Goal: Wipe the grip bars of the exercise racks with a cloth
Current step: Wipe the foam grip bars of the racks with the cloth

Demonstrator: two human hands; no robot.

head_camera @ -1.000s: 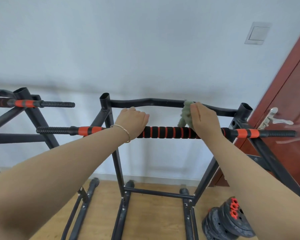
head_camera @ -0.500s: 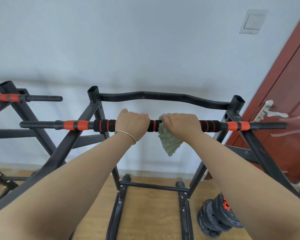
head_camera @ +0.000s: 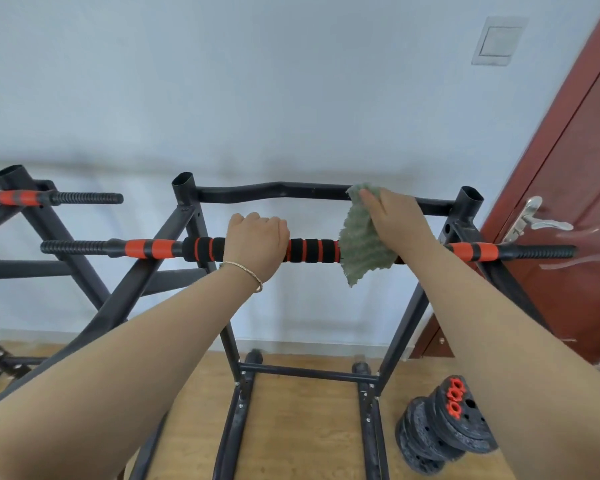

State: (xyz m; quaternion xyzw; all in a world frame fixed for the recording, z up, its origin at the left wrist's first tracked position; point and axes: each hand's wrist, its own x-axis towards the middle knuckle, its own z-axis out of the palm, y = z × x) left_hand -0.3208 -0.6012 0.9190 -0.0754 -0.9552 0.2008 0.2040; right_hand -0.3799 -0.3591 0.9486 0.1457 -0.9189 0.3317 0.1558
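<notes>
A person wipes the bars of an exercise rack [head_camera: 185, 209] standing against a pale wall. The job looks to be mid-way on this rack. The left hand [head_camera: 257, 242] is clenched over the striped foam bar [head_camera: 312, 250] and seems to steady it. At its three o'clock hangs the green cloth [head_camera: 361, 247], draped across the same bar, with its top edge on the black back bar [head_camera: 274, 192] at twelve o'clock. The right hand [head_camera: 397, 223] lies over the cloth with its fingers nearly straight, pressing it toward the back bar. The thumb is hidden, so whether it pinches the fabric cannot be told.

The next move likely calls for firm pressure and a sideways stroke along the back bar, keeping the cloth bunched under the palm. A second rack [head_camera: 25, 188] waits at nine o'clock, apparently still to be done. Weight plates [head_camera: 444, 431] sit on the floor at five o'clock.
</notes>
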